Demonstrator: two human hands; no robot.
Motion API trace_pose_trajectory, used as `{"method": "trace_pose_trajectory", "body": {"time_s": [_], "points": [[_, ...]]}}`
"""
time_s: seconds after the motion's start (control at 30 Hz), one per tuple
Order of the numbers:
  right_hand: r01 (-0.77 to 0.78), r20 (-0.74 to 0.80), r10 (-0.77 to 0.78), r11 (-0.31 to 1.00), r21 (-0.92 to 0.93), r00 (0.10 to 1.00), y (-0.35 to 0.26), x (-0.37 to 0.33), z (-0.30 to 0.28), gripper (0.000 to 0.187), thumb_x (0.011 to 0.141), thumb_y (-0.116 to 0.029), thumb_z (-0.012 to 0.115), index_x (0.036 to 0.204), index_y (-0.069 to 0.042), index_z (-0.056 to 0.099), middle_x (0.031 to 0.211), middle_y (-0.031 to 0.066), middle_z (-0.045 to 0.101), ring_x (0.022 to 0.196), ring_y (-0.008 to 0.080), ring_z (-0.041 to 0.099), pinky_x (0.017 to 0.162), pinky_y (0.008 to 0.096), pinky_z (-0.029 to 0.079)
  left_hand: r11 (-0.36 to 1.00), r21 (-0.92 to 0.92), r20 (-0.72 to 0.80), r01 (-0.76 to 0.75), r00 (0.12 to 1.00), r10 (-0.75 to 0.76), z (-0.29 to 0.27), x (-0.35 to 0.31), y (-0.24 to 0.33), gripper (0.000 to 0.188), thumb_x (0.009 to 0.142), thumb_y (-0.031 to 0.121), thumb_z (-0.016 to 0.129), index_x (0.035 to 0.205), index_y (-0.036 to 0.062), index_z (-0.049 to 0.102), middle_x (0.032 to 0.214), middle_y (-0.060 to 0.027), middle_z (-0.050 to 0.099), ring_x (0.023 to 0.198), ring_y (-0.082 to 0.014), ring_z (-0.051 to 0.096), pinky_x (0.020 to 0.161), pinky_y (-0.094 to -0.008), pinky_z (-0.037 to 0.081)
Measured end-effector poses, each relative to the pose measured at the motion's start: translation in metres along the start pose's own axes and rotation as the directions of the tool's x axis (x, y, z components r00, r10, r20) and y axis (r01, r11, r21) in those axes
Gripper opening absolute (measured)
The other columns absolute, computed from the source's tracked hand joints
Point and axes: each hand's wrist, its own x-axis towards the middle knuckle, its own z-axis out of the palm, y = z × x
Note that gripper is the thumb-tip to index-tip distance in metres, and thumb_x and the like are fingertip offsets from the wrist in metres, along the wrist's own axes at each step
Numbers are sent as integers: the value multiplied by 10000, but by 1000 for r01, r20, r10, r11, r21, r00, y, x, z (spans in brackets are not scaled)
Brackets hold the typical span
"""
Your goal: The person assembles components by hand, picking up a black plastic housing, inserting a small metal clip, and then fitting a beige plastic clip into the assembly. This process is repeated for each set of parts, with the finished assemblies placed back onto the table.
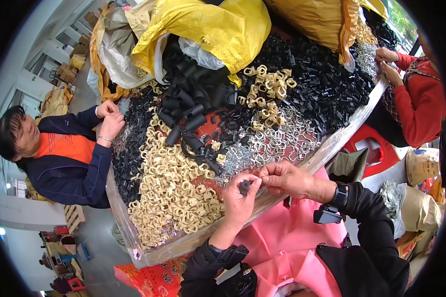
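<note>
Close together over the table's near edge, my two hands meet in front of the pink apron. My left hand (pixel 239 198) is closed on a small black plastic part (pixel 244 186), held between thumb and fingers. Thumb and fingertips of my right hand (pixel 286 179) are pinched right beside that part; whatever they grip is too small to make out. Just beyond my hands lie small silvery metal pieces (pixel 233 161) and bent metal wire clips (pixel 287 141). A large heap of cream plastic buckle-like parts (pixel 176 193) spreads to the left of my left hand.
Black tubes (pixel 195 121) and black plastic pieces (pixel 307 64) cover the table's far half. Yellow sacks (pixel 208 34) lean over its back. Co-workers' hands (pixel 111 119) at the left and other hands (pixel 389 67) at the far right work at the edges. A red stool (pixel 376 151) stands right.
</note>
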Motion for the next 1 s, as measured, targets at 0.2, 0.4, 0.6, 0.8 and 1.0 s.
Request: {"method": "trace_pose_trajectory", "body": {"time_s": [0.2, 0.4, 0.6, 0.8, 1.0], "points": [[17, -40, -17, 1000, -3, 999, 0, -2, 0, 129, 842, -179, 530, 814, -53, 528, 680, -41, 472, 522, 38, 373, 462, 164, 305, 1000, -4, -35, 3, 999, -3, 4, 0, -2, 114, 779, 107, 613, 776, 10, 553, 659, 4, 530, 597, -54, 454, 562, -192, 382], [34, -3, -34, 989, 146, 999, 5, -5, -4, 110, 840, -162, 532, 817, -54, 532, 681, -31, 487, 521, 38, 381, 460, 163, 301, 998, 22, -28, -50, 998, 51, 9, 0, 0, 122, 780, 114, 611, 769, 13, 544, 652, -4, 537, 590, -67, 474, 551, -202, 387], [26, -24, -24, 995, 95, 999, 4, -6, -8, 114, 849, -150, 516, 805, -45, 520, 708, -19, 501, 538, 51, 412, 502, 182, 344, 805, -467, 216, 367, 930, -299, 5, -1, 2, 190, 785, 136, 598, 911, 20, 515, 732, -20, 555, 614, -123, 506, 563, -230, 407], [351, 36, -368, 849, -394, 929, -7, -11, -11, 96, 823, -133, 527, 789, -47, 505, 776, 32, 501, 648, 148, 468, 617, 271, 392, 296, -766, 469, 571, 811, -350, -4, 2, 12, 306, 844, 120, 485, 1114, 10, 388, 877, -84, 545, 709, -179, 526, 633, -266, 433], [505, 335, -586, 149, -850, 738, -21, -19, -6, 101, 732, -112, 568, 785, -54, 506, 908, 79, 473, 862, 242, 455, 712, 335, 366, 489, -658, 474, 573, 820, -322, -4, -7, 2, 377, 869, 203, 461, 1192, 34, 366, 959, -64, 543, 769, -169, 549, 641, -244, 429]]}}
